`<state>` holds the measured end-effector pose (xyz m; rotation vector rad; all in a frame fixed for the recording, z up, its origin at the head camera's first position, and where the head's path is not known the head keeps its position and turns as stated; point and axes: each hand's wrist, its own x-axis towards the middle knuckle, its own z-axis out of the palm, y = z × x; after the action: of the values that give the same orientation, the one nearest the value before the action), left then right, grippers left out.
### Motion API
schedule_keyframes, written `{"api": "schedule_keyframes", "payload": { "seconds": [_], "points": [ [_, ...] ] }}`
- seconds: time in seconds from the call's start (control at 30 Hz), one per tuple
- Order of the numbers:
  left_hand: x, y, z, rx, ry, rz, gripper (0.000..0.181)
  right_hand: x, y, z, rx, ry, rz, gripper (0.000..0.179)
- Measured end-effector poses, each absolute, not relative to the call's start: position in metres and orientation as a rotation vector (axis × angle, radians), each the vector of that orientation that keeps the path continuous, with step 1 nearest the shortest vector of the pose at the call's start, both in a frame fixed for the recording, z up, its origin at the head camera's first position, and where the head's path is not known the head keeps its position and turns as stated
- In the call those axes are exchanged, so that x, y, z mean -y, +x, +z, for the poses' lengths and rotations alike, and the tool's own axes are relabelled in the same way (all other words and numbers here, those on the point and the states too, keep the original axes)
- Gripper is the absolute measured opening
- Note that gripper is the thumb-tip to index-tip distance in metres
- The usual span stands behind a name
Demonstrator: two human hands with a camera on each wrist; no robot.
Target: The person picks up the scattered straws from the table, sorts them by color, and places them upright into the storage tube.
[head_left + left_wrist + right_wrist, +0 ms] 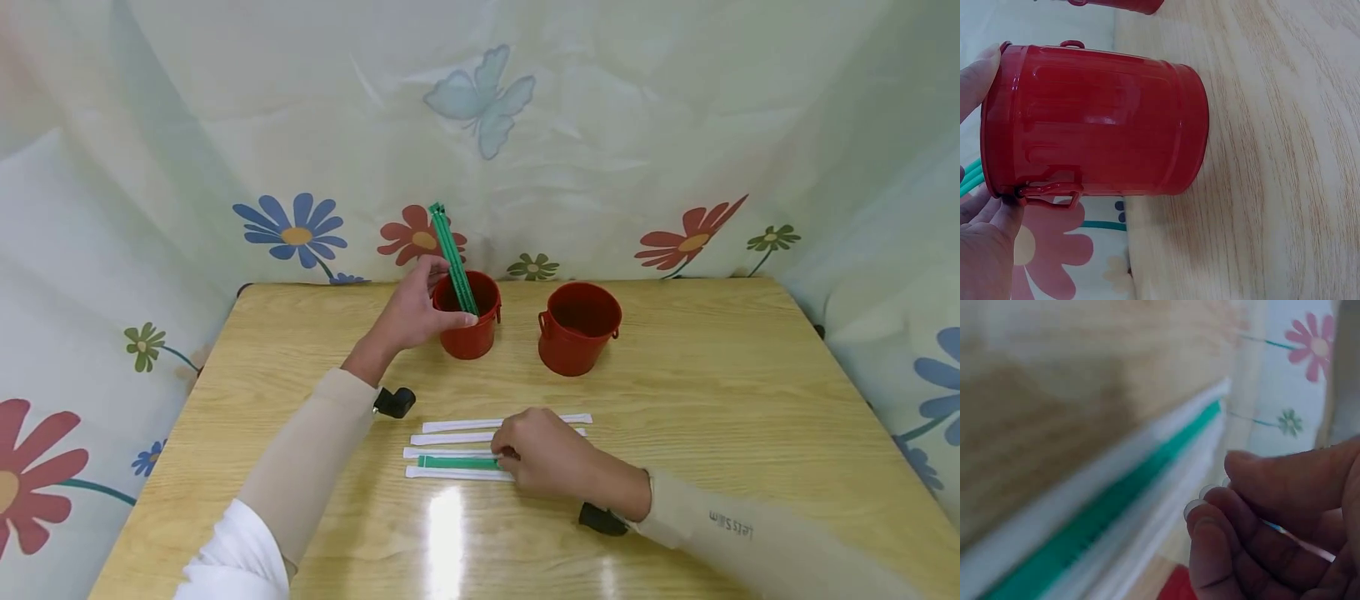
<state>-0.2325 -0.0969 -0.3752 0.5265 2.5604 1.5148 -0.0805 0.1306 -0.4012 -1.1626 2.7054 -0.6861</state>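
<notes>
In the head view, my left hand grips the rim of the left red bucket, thumb on the near side. The left wrist view shows this bucket with fingers by its handle. Several green wrapped straws stand tilted in it. My right hand is over the right part of a row of wrapped straws on the table. A green straw lies there among several white straws. In the right wrist view, the fingers bend loosely beside the green straw, with nothing seen between them and the thumb.
A second red bucket stands to the right of the first; no straws show in it. The wooden table meets a flower-printed curtain at its back and sides. A black wrist camera hangs beside the left wrist.
</notes>
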Motion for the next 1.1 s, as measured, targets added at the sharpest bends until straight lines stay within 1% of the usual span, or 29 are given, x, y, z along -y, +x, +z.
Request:
{"api": "schedule_keyframes", "payload": {
  "seconds": [0.07,0.13,0.3,0.5,0.67,0.93,1.1],
  "points": [
    [0.096,-0.233,-0.376,-2.553,0.536,1.526,0.081,-0.13,-0.074,-0.408,-2.711,-1.216,-0.584,0.022],
    [0.095,-0.234,-0.376,-2.549,0.531,1.536,0.079,-0.128,-0.07,-0.413,-2.724,-1.258,-0.461,0.022],
    [0.093,-0.233,-0.375,-2.553,0.527,1.519,0.08,-0.125,-0.063,-0.417,-2.743,-1.284,-0.244,0.025],
    [0.093,-0.233,-0.374,-2.585,0.509,1.48,0.082,-0.12,-0.062,-0.418,-2.741,-1.263,-0.212,0.026],
    [0.094,-0.233,-0.373,-2.588,0.502,1.477,0.082,-0.118,-0.065,-0.416,-2.723,-1.253,-0.177,0.022],
    [0.094,-0.234,-0.374,-2.579,0.501,1.472,0.08,-0.12,-0.072,-0.416,-2.776,-1.288,-0.164,0.02],
    [0.094,-0.234,-0.375,-2.581,0.495,1.476,0.079,-0.119,-0.077,-0.419,-2.739,-1.353,-0.03,0.018]
  ]
}}
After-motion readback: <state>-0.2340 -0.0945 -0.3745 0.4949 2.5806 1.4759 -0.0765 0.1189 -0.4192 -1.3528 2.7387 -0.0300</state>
